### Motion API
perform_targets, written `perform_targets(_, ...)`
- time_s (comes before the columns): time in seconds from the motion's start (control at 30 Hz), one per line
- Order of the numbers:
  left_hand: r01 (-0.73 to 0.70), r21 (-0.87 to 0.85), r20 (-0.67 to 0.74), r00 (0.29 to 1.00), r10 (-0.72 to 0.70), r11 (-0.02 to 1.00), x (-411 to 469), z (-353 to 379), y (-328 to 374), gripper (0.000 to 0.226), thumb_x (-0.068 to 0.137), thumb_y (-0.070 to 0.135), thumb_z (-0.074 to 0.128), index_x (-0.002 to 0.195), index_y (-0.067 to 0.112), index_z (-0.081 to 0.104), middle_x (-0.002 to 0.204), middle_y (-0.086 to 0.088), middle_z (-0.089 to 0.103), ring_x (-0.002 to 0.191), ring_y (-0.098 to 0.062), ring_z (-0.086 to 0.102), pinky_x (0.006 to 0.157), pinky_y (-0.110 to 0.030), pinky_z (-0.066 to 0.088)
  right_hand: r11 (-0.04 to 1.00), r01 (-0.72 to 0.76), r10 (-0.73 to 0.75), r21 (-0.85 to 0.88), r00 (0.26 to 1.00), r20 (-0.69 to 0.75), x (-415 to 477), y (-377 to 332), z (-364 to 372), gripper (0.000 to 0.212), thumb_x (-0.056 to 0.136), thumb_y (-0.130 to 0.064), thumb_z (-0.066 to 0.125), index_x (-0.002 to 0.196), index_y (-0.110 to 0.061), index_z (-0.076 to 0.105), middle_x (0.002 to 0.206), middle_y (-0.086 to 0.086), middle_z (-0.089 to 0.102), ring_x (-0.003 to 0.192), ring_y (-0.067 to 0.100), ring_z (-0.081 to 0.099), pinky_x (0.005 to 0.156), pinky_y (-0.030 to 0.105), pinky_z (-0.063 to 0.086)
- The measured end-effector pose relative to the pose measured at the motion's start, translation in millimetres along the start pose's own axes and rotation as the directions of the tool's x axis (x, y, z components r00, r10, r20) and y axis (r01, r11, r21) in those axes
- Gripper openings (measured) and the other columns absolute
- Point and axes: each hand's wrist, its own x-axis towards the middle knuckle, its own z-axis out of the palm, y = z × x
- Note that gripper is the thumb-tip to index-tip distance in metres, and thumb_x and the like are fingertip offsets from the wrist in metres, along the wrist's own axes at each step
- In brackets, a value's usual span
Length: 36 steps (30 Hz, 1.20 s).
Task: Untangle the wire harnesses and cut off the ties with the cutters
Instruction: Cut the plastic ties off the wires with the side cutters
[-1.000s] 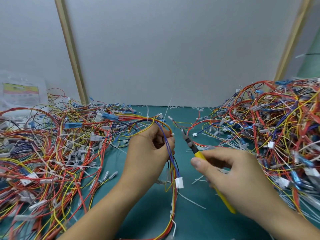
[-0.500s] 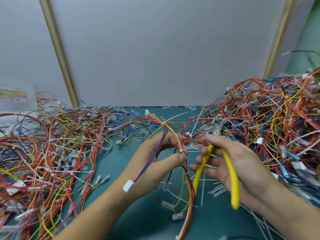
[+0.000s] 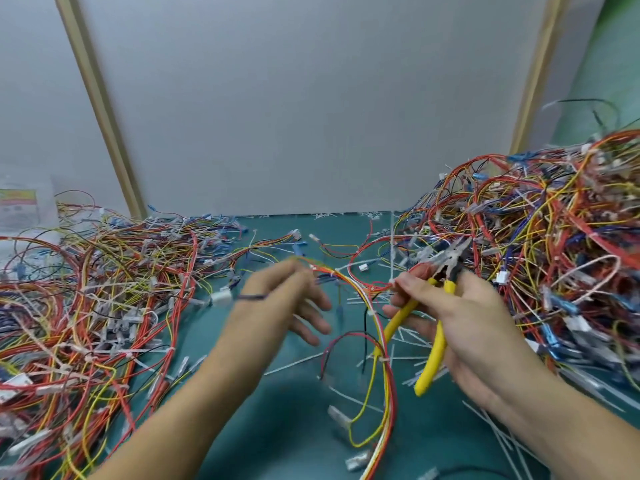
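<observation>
Two wire piles sit on the desk [image 3: 294,427]: left heap [image 3: 104,289] and right heap [image 3: 554,237]. The right hand [image 3: 464,327] grips one cutters [image 3: 438,341] and pinches one harness [image 3: 360,296]. The left hand [image 3: 280,299] is blurred, so I cannot tell its grip.

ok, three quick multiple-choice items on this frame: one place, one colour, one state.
1. The taller wire pile lies:
A) left
B) centre
C) right

2. The handles of the cutters are:
A) red
B) yellow
C) blue

3. The right hand is:
A) open and flat
B) an empty fist
C) gripping the cutters

Answers:
1 C, it rises at the right edge, higher than the left pile.
2 B, both handles show yellow.
3 C, it is curled round the handles.
</observation>
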Motion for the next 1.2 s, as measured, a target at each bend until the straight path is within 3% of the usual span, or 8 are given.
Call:
perform_targets(0.17, -0.134, -0.394, -0.506, 0.858, -0.092, 0.909, 4, -29, -1, 0.021, 0.092, 0.016, 0.056, 0.071, 0.017, 0.052, 0.055, 0.004, 0.041, 0.042, -0.012, 0.044, 0.039, -0.024, 0.038, 0.996, 0.071, -0.073, -0.048, 0.996, -0.043, 1, 2, -1, 0.014, 0.09, -0.001, 0.066, 0.082, -0.011, 0.06, 0.069, 0.003, 0.068, 0.067, 0.019, 0.068, 0.068, 0.033, 0.063)
perform_targets(0.27, -0.321, -0.11, -0.633, 0.752, 0.183, 0.941, 3, -31, -1, 0.015, 0.091, 0.031, 0.065, 0.086, 0.022, 0.054, 0.069, 0.005, 0.051, 0.061, -0.011, 0.048, 0.065, -0.032, 0.041, 0.99, 0.094, -0.096, -0.109, 0.995, -0.007, -1, 0, -1, 0.012, 0.089, -0.003, 0.067, 0.084, -0.01, 0.06, 0.076, 0.007, 0.072, 0.07, 0.022, 0.07, 0.072, 0.037, 0.063)
perform_targets(0.37, -0.474, 0.453, -0.255, 0.742, 0.62, 0.755, -8, -18, -8, 0.019, 0.084, 0.039, 0.07, 0.095, 0.025, 0.062, 0.085, 0.006, 0.06, 0.077, -0.01, 0.057, 0.073, -0.021, 0.04, 0.973, 0.132, -0.122, -0.19, 0.991, 0.061, -6, 2, 5, 0.011, 0.089, -0.005, 0.068, 0.087, -0.011, 0.059, 0.087, 0.014, 0.075, 0.074, 0.025, 0.072, 0.078, 0.042, 0.062)
perform_targets(0.47, -0.516, 0.475, 0.074, 0.831, 0.551, 0.713, -15, 0, -12, 0.026, 0.084, 0.051, 0.067, 0.099, 0.03, 0.067, 0.082, 0.01, 0.065, 0.075, -0.014, 0.063, 0.067, -0.018, 0.043, 0.935, 0.196, -0.165, -0.294, 0.978, 0.127, -10, 4, 9, 0.014, 0.085, -0.007, 0.074, 0.092, -0.014, 0.063, 0.089, 0.012, 0.073, 0.082, 0.028, 0.072, 0.081, 0.035, 0.061)
perform_targets(0.6, -0.532, 0.378, 0.091, 0.836, 0.541, 0.758, -14, 1, -15, 0.017, 0.091, 0.036, 0.063, 0.081, 0.024, 0.071, 0.073, 0.007, 0.069, 0.063, -0.017, 0.065, 0.059, -0.036, 0.049, 0.889, 0.29, -0.208, -0.355, 0.945, 0.251, -13, 3, 9, 0.021, 0.084, -0.007, 0.076, 0.093, -0.022, 0.063, 0.09, 0.005, 0.072, 0.08, 0.017, 0.069, 0.073, 0.014, 0.054)
perform_targets(0.9, -0.422, 0.19, 0.154, 0.905, 0.398, 0.886, -12, -4, -15, 0.015, 0.09, 0.031, 0.066, 0.088, 0.018, 0.075, 0.085, 0.005, 0.075, 0.082, -0.012, 0.07, 0.076, -0.029, 0.055, 0.86, 0.335, -0.233, -0.386, 0.929, 0.286, -11, 3, 8, 0.027, 0.086, -0.011, 0.074, 0.087, -0.034, 0.062, 0.09, 0.001, 0.073, 0.085, 0.016, 0.071, 0.082, 0.025, 0.057)
perform_targets(1.03, -0.397, 0.359, 0.285, 0.908, 0.306, 0.845, -11, -2, -19, 0.014, 0.083, 0.044, 0.07, 0.094, 0.036, 0.069, 0.102, 0.022, 0.068, 0.103, -0.002, 0.058, 0.083, -0.016, 0.041, 0.902, 0.305, -0.231, -0.305, 0.939, 0.255, -9, 3, 3, 0.017, 0.086, -0.004, 0.074, 0.091, -0.017, 0.065, 0.089, 0.001, 0.076, 0.086, 0.016, 0.073, 0.083, 0.023, 0.057)
perform_targets(1.2, -0.387, 0.395, 0.243, 0.919, 0.312, 0.833, -10, -3, -21, 0.004, 0.087, 0.032, 0.075, 0.086, 0.028, 0.074, 0.091, 0.017, 0.071, 0.098, -0.007, 0.062, 0.086, -0.028, 0.046, 0.926, 0.266, -0.199, -0.269, 0.947, 0.253, -7, 6, 6, 0.011, 0.081, -0.024, 0.078, 0.088, -0.028, 0.071, 0.09, 0.007, 0.076, 0.084, 0.024, 0.074, 0.082, 0.035, 0.061)
